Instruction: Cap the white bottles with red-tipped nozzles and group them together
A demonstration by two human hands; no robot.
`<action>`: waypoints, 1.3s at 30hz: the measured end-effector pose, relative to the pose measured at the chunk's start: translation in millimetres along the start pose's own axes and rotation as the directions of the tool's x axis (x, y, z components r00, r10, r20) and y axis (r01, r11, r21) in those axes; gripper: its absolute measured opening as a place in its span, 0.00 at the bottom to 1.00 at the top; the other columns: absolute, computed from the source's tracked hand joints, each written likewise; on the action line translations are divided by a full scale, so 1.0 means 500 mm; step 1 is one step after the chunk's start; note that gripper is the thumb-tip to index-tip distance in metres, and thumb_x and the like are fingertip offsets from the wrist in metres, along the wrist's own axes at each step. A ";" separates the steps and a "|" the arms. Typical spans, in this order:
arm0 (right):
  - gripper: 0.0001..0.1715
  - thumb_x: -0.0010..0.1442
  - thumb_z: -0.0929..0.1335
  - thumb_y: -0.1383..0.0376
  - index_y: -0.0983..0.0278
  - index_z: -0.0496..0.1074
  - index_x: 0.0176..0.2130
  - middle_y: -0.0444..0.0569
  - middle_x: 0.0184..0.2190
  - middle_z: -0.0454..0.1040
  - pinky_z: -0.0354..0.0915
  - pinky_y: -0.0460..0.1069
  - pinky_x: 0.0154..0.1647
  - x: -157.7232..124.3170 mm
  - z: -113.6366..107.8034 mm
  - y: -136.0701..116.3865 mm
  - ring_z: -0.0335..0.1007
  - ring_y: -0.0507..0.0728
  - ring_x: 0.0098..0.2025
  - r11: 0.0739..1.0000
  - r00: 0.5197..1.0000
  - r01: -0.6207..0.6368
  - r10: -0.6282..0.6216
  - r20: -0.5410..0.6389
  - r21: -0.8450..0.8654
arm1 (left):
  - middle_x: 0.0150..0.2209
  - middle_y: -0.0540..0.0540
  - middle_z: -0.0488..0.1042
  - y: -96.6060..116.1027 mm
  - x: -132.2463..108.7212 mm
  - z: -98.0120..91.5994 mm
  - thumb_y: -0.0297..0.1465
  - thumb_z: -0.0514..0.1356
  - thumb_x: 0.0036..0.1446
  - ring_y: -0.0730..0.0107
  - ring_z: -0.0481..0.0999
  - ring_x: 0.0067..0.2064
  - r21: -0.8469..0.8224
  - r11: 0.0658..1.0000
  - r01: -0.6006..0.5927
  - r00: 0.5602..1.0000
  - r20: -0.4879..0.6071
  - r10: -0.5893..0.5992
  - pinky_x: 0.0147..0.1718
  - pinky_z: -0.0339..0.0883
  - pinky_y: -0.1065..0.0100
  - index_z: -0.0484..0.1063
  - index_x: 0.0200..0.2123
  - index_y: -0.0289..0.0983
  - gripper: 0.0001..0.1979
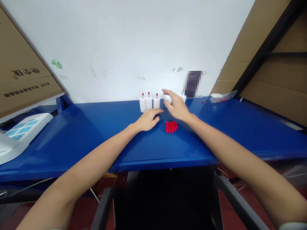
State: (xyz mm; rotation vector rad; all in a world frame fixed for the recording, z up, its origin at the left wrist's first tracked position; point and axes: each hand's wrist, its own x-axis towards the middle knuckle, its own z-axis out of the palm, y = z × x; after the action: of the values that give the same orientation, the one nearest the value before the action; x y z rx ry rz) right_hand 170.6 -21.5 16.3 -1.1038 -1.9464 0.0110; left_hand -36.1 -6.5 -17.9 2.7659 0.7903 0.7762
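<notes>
Three small white bottles [149, 102] with red tips stand in a row near the back of the blue table [96, 134]. My left hand [148, 119] rests on the table just in front of them, fingers stretched out and holding nothing. My right hand [176, 104] reaches to the right of the row, its fingers curled around another white bottle [168, 99] that is mostly hidden. A small heap of red beads [171, 126] lies on the table between and below my two hands.
A white scale-like device [19, 134] sits at the left table end under a cardboard box [21, 80]. A clear plastic bag [222, 95] lies at the back right. A white cup [183, 97] stands behind my right hand. Cardboard and a black frame [266, 51] rise on the right.
</notes>
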 end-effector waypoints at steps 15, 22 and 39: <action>0.21 0.61 0.62 0.66 0.66 0.74 0.51 0.59 0.39 0.77 0.67 0.61 0.49 0.024 -0.072 0.091 0.73 0.67 0.43 0.944 0.966 -0.213 0.165 -0.198 -0.254 | 0.61 0.37 0.73 -0.002 0.001 -0.003 0.30 0.51 0.65 0.55 0.72 0.63 -0.057 0.994 0.097 0.995 0.012 -0.097 0.65 0.66 0.47 0.73 0.57 0.36 0.20; 0.16 0.62 0.64 0.65 0.67 0.76 0.46 0.57 0.34 0.79 0.66 0.58 0.45 0.021 -0.057 0.082 0.74 0.66 0.39 0.929 0.971 -0.240 0.232 -0.062 -0.281 | 0.56 0.37 0.75 0.004 -0.001 -0.004 0.32 0.51 0.67 0.55 0.75 0.58 -0.051 0.993 0.103 0.994 0.025 -0.102 0.63 0.68 0.48 0.74 0.55 0.35 0.19; 0.11 0.63 0.65 0.65 0.65 0.75 0.42 0.61 0.37 0.80 0.69 0.61 0.43 0.016 -0.047 0.060 0.75 0.69 0.39 0.934 0.982 -0.191 0.182 -0.059 -0.301 | 0.59 0.35 0.73 0.007 -0.003 -0.002 0.33 0.52 0.67 0.53 0.74 0.59 -0.066 0.990 0.122 0.993 0.003 -0.122 0.61 0.69 0.48 0.67 0.62 0.35 0.23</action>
State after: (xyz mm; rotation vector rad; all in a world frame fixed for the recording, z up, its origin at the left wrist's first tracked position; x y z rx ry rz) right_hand 205.9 -6.7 24.2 -1.4818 -1.8486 -0.2101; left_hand -36.2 -10.5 -16.8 2.6312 0.9066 0.7663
